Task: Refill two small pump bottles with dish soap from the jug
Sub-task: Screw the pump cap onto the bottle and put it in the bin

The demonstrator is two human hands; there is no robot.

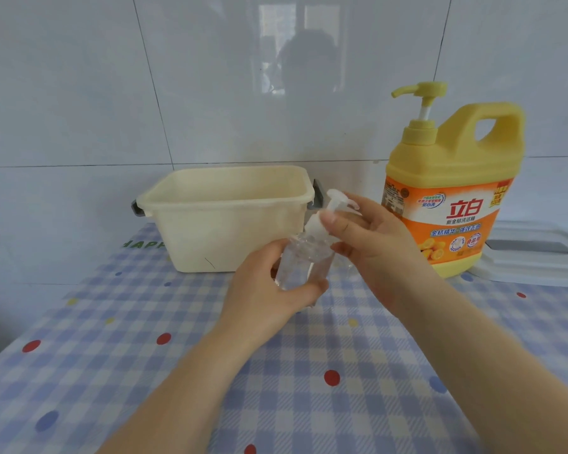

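A small clear pump bottle [304,262] is held tilted above the checked tablecloth, in the middle of the head view. My left hand [266,290] grips its clear body from the left. Thumb and fingers of my right hand [371,247] pinch the bottle's white pump top [322,224]. The big yellow dish soap jug [453,191], with a yellow pump and an orange label, stands upright at the right by the wall. A second small bottle may stand behind my right hand, but I cannot tell.
A cream plastic tub [227,217] with grey handle clips stands at the back, left of the bottle. A white flat object [535,253] lies to the right of the jug. The blue checked tablecloth [145,355] with coloured dots covers the table; white tiled wall behind.
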